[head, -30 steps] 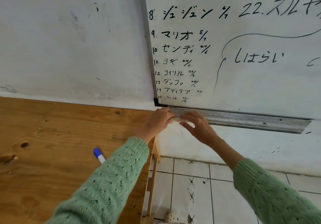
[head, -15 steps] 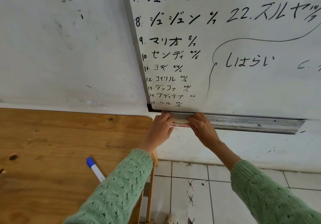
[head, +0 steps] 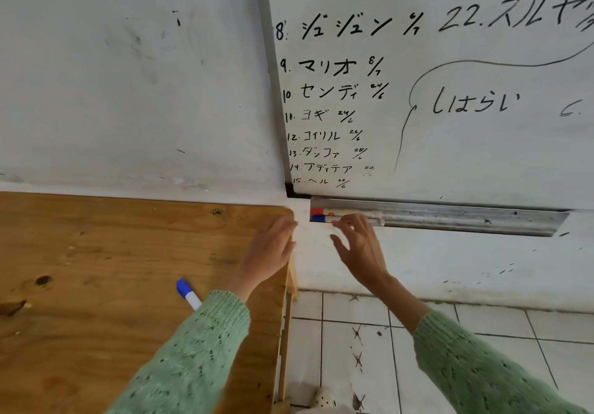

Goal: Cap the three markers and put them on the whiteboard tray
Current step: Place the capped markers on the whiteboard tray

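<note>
Two capped markers lie side by side at the left end of the metal whiteboard tray [head: 466, 219]: a red-capped marker [head: 324, 212] behind and a blue-capped marker [head: 321, 219] in front. My right hand [head: 358, 246] hovers just below them, fingers spread, its fingertips at the blue-capped marker's barrel. My left hand [head: 271, 246] is open over the wooden table's far right corner and holds nothing. A third marker with a blue cap [head: 188, 293] lies on the wooden table [head: 96, 269], partly hidden under my left sleeve.
The whiteboard [head: 450, 92] with black handwriting hangs on a white wall above the tray. The table's right edge ends near the tray's left end, with white floor tiles [head: 369, 349] below.
Both hands have let go of the marker and drawn back down from the tray, fingers opening. The two markers in the tray are now uncovered. The view has shifted slightly.
</note>
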